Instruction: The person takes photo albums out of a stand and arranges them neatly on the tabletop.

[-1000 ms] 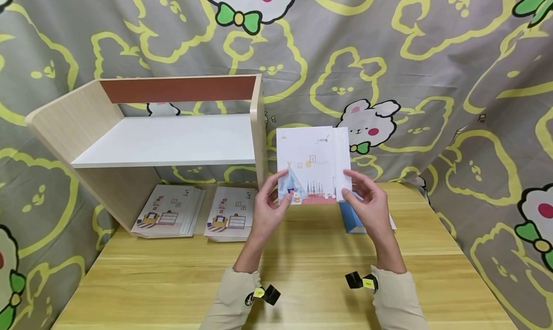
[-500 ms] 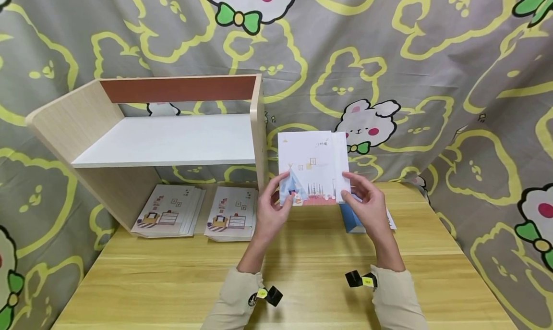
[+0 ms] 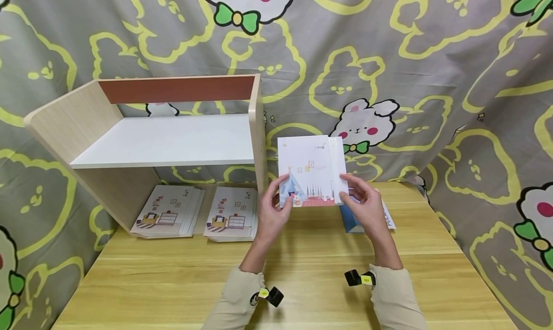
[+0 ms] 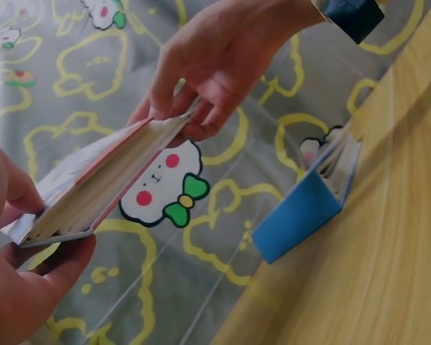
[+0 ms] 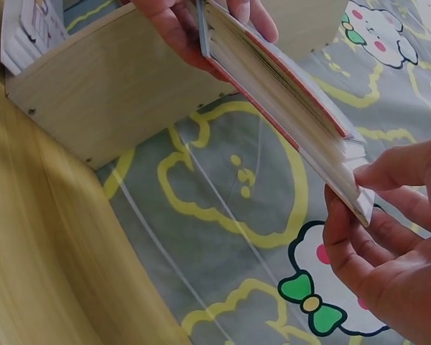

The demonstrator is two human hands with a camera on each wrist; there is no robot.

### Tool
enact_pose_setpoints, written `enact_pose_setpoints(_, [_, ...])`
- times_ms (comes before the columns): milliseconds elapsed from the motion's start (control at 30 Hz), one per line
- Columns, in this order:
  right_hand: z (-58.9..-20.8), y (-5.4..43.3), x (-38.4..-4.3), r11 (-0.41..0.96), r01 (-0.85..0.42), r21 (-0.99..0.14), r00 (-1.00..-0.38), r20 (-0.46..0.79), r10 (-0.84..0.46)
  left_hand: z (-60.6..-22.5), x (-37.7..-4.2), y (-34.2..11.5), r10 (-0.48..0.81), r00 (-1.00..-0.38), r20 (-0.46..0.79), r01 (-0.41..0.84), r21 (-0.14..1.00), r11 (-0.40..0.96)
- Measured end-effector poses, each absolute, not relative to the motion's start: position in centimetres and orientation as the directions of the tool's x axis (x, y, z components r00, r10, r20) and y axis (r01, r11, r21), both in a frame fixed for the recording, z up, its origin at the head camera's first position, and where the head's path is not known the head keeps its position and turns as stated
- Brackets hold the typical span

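Observation:
Both hands hold a thick book [image 3: 308,171] up above the table, its white cover printed with a blue tent and small picture frames. My left hand [image 3: 273,210] pinches its left edge, thumb in front and fingers behind. At the opposite edge, where narrow white strips show in steps, my right hand [image 3: 364,200] pinches it between thumb and fingers. Its page edges [image 5: 287,93] face down in the right wrist view. Behind the right hand, a blue book [image 4: 298,215] stands on the table, partly hidden in the head view.
On the left stands a wooden shelf unit [image 3: 164,140] with a white middle board. Two white-covered stacks, the left stack [image 3: 168,210] and the right stack [image 3: 231,212], lie in its lower part. A patterned curtain [image 3: 414,56] hangs behind the wooden table [image 3: 302,272].
The held book has sunk slightly and its top now leans further away. Both hands have moved with it, keeping their grip. More of the lettered white item beside the blue book shows.

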State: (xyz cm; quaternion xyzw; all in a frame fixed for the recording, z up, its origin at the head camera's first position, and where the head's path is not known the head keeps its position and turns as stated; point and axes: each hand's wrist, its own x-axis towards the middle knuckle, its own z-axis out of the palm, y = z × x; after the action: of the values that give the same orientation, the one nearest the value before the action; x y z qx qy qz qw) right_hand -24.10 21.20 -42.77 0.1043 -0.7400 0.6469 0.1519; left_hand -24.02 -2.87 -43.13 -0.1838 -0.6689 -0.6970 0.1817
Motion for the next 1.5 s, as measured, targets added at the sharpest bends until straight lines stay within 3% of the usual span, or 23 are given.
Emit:
enact_pose_setpoints(1000, [-45.0,21.9,-25.2,0.331,-0.217,-0.919,-0.975,0.221,-0.026,-46.6,-24.9,-2.1,-0.051,-0.909,0.413,0.404,0.905,0.134])
enact_pose_setpoints(1500, [-46.2,22.1,-25.4,0.392,-0.212,-0.895,-0.977,0.202,-0.067,-48.0,-24.9,-1.8,-0.074,-0.932,0.356,0.332,0.916,0.227])
